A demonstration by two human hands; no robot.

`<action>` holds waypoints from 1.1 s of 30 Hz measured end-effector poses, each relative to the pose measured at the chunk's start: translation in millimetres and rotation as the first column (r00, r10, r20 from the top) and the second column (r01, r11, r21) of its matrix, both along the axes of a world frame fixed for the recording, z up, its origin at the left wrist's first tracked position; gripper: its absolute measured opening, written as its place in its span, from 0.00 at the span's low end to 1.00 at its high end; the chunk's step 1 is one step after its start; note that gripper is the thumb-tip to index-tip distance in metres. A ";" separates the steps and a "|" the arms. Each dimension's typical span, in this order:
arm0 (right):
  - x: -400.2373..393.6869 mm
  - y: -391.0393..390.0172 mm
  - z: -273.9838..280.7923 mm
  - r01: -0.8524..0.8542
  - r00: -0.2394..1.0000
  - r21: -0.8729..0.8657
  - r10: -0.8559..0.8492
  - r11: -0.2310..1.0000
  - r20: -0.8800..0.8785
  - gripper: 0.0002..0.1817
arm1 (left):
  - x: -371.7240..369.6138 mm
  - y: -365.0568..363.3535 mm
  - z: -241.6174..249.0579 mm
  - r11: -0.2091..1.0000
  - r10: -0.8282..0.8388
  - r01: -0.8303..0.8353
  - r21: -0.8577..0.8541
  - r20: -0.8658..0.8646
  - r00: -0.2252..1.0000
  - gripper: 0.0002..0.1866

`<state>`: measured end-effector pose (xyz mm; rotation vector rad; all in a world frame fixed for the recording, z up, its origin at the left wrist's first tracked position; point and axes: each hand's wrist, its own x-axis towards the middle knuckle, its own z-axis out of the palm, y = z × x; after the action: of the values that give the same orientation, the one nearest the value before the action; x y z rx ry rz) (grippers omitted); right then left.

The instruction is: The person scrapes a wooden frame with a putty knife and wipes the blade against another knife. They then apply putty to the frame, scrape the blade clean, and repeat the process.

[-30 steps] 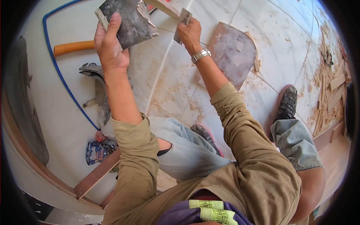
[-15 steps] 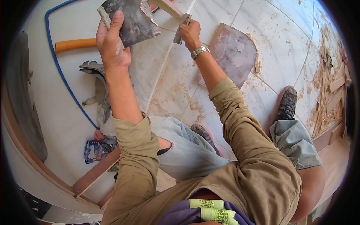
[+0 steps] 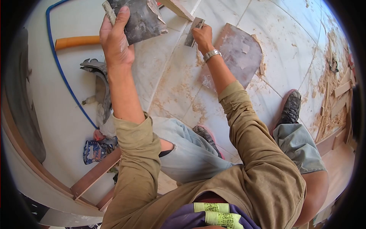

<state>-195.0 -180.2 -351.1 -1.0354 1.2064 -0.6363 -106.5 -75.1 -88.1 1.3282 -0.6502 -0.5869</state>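
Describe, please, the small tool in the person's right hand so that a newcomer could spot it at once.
Start at the tiled floor strewn with sawdust. Over it, near the picture's top, the right hand, with a silver watch, pinches a narrow grey putty knife. Unlike the broad dark plate in the left hand, it is slim and pale.

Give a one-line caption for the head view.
Left hand holds a smeared board; right hand grips a putty knife.

Bare pale floor tile (image 3: 171, 80) lay open between the two forearms. To the right, a flat reddish-brown rounded board (image 3: 238, 53) covered the floor (sawdust around it). To the left, a blue hose (image 3: 61, 72), an orange tube (image 3: 76, 41) and a crumpled grey sack (image 3: 100, 84) blocked passage.
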 end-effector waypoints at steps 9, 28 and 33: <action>8.4 -3.6 35.1 -0.023 1.000 -0.122 0.025 0.992 0.019 0.10 | 2.9 1.7 0.7 1.000 -0.010 0.010 -0.011 0.001 1.000 0.20; 18.6 -21.8 -44.8 -0.034 0.996 0.082 0.027 0.996 0.082 0.12 | 1.3 4.4 3.4 1.000 -0.012 0.013 -0.012 0.021 1.000 0.20; 15.1 -14.5 -1.5 -0.019 0.996 0.017 0.017 1.000 0.090 0.12 | 2.7 3.2 3.1 1.000 0.002 -0.001 -0.021 0.027 1.000 0.21</action>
<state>-179.9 -194.7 -352.6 -0.9913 1.1217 -0.6501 -103.8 -71.9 -85.0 1.3193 -0.6758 -0.5603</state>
